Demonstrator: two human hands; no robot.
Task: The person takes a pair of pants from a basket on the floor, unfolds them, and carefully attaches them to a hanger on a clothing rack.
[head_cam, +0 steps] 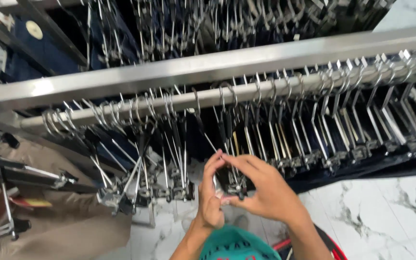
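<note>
Both hands meet below the rail (208, 98): left hand (210, 195) and right hand (266, 192) have their fingers (239, 161) pinched on a metal clip hanger (229, 183), shiny with black clamps, hanging among many alike.

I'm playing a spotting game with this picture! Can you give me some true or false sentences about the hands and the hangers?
1. Both hands, left hand and right hand, are on one clip hanger. True.
2. The hangers hang from a wooden rail. False: the rail is shiny metal.
3. The floor is white with grey veins. True.
4. The clothes on the hangers are bright yellow. False: they are dark, mostly navy.
5. Many metal hooks sit over the rail. True.
</note>
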